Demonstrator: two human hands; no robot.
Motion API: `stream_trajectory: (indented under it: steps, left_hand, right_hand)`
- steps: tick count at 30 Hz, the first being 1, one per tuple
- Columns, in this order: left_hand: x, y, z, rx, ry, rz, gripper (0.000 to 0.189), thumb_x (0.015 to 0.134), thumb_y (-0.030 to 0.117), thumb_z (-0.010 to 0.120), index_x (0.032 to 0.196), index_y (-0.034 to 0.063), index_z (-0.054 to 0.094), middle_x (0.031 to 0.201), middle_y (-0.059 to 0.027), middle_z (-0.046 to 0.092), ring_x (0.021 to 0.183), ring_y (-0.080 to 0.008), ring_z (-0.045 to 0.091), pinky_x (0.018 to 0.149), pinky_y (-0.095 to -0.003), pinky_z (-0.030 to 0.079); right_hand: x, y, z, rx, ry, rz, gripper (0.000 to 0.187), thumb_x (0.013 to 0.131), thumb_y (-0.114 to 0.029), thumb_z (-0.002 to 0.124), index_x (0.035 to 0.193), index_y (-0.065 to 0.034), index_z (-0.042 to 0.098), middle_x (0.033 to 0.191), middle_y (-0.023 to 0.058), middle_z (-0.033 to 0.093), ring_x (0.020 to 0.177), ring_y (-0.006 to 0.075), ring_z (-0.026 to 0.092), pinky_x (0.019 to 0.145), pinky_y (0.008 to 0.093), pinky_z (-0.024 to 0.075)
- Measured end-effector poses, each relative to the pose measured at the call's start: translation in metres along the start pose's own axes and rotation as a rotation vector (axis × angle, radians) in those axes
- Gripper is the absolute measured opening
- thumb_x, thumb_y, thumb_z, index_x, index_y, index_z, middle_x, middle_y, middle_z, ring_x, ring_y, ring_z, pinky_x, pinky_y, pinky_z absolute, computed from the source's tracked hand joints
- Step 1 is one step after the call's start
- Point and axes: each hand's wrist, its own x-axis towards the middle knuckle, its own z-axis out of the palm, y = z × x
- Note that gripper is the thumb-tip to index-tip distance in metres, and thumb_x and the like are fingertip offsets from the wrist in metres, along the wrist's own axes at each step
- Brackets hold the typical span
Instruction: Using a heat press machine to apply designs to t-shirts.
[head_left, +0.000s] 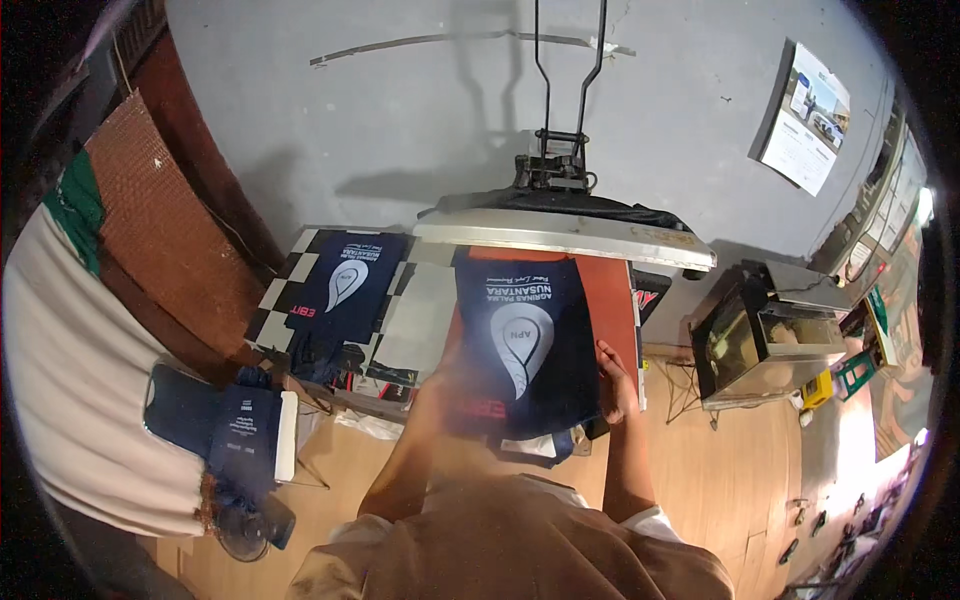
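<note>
A dark navy printed cloth bag or fabric piece (570, 337) lies over the orange-red pad (611, 300) of a heat press, its print upside down to me. At its right edge is my right hand (616, 382), fingers bent; whether it grips the cloth is unclear. My left hand (446, 379) is at the left edge, blurred by haze on the lens. Behind the cloth, the press's pale upper platen (562, 234) stands raised. To the left, a similar navy printed piece (349, 281) rests on the checkered table top (277, 296).
Dark folded items (244, 431) sit on a stand at the lower left, near a round fan (244, 532). A glass tank (795, 337) stands at the right, with a yellow container (817, 388) beside it. A calendar (806, 124) hangs on the grey wall.
</note>
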Motion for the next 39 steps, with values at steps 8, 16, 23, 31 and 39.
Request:
stream_trajectory:
  steps: [8, 16, 23, 31, 39]
  left_hand:
    - [-0.003, -0.013, -0.012, 0.053, 0.284, -0.115, 0.070, 0.081, -0.003, 0.047, 0.149, 0.0084, 0.038, 0.132, -0.0108, 0.058, 0.111, -0.0223, 0.062, 0.094, -0.0338, 0.052]
    - [-0.022, 0.024, -0.060, -0.069, 0.218, 0.033, 0.076, 0.078, -0.008, 0.042, 0.151, 0.0104, 0.036, 0.137, -0.0103, 0.055, 0.118, -0.0227, 0.059, 0.099, -0.0357, 0.050]
    - [-0.047, 0.071, -0.158, -0.015, 0.244, 0.035, 0.081, 0.076, -0.010, 0.042, 0.153, 0.0128, 0.033, 0.143, -0.0100, 0.051, 0.120, -0.0245, 0.058, 0.101, -0.0360, 0.048]
    - [-0.080, 0.156, -0.241, -0.012, 0.324, 0.036, 0.083, 0.076, -0.013, 0.039, 0.154, 0.0142, 0.032, 0.144, -0.0109, 0.050, 0.121, -0.0256, 0.057, 0.101, -0.0354, 0.048]
    - [-0.116, 0.245, -0.276, 0.021, 0.471, -0.010, 0.082, 0.075, -0.016, 0.038, 0.152, 0.0117, 0.035, 0.144, -0.0105, 0.051, 0.123, -0.0241, 0.057, 0.102, -0.0342, 0.047]
  right_hand:
    - [-0.004, 0.009, 0.023, -0.285, -0.052, -0.042, 0.050, 0.093, -0.001, 0.049, 0.143, -0.0030, 0.046, 0.138, 0.0105, 0.054, 0.124, 0.0238, 0.052, 0.106, 0.0354, 0.0396]
    - [0.010, 0.069, 0.058, -0.396, -0.141, -0.138, 0.063, 0.085, 0.009, 0.043, 0.145, -0.0049, 0.045, 0.141, 0.0085, 0.053, 0.128, 0.0225, 0.049, 0.109, 0.0329, 0.0366]
    - [0.002, 0.125, 0.155, -0.342, -0.183, -0.010, 0.060, 0.087, 0.009, 0.042, 0.146, -0.0024, 0.042, 0.143, 0.0101, 0.051, 0.129, 0.0239, 0.048, 0.110, 0.0334, 0.0334]
    - [0.025, 0.227, 0.237, -0.400, -0.277, -0.011, 0.057, 0.088, 0.007, 0.045, 0.145, -0.0026, 0.044, 0.139, 0.0083, 0.054, 0.124, 0.0214, 0.051, 0.105, 0.0323, 0.0392]
    - [0.032, 0.305, 0.318, -0.347, -0.270, 0.110, 0.060, 0.087, 0.006, 0.044, 0.146, -0.0031, 0.042, 0.137, 0.0102, 0.056, 0.122, 0.0215, 0.053, 0.104, 0.0320, 0.0407]
